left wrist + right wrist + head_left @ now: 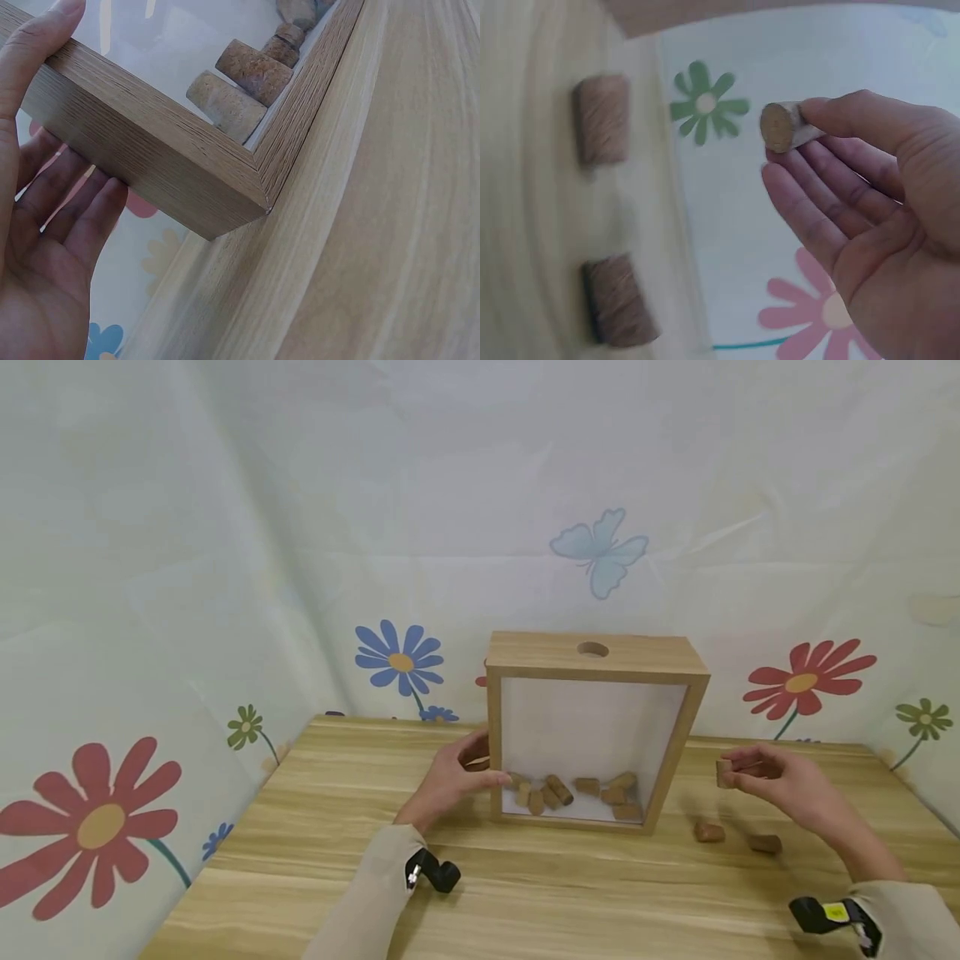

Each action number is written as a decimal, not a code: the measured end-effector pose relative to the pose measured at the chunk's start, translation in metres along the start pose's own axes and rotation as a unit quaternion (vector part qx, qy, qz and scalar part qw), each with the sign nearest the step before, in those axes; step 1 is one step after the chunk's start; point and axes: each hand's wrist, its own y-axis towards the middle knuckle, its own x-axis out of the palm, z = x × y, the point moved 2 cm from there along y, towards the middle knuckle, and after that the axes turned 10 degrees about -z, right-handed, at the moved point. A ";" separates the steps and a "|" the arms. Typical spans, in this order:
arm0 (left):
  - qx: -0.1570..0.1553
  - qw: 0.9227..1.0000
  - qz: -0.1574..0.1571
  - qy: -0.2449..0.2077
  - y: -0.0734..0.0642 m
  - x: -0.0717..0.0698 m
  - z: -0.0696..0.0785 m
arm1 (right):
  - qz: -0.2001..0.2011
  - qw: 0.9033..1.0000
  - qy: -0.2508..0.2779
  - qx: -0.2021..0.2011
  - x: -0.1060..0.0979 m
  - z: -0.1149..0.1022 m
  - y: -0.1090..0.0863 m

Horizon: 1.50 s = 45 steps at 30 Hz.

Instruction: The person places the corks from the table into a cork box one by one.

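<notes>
A shallow wooden box with a clear front and a round hole in its top stands upright on the table. Several corks lie along its bottom, behind the front. My left hand holds the box's left side, thumb on the front frame and fingers on the side and behind. To the right of the box, my right hand pinches a cork between thumb and fingers, above the table. Below it, two loose corks lie on the tabletop.
The wood-grain table runs back to a pale hanging cloth printed with flowers and a butterfly. The cloth also covers the left side. A black wrist camera sits on the left sleeve, another on the right.
</notes>
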 end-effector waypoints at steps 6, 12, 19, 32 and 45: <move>0.006 1.000 -0.009 0.002 0.003 0.004 -0.001 | 0.068 0.995 0.071 -0.030 -0.016 -0.026 -0.010; 0.011 1.000 -0.013 -0.001 0.006 0.007 -0.001 | 0.139 0.982 0.108 -0.062 -0.037 -0.061 -0.012; -0.001 1.000 -0.004 0.003 0.004 0.005 -0.001 | 0.203 0.971 0.101 -0.077 -0.060 -0.090 0.001; -0.001 1.000 0.002 0.008 0.001 0.000 -0.002 | 0.216 0.963 0.116 -0.113 -0.068 -0.158 0.026; -0.001 1.000 -0.001 -0.002 0.000 -0.001 -0.002 | 0.159 0.966 0.067 -0.191 -0.044 -0.207 0.050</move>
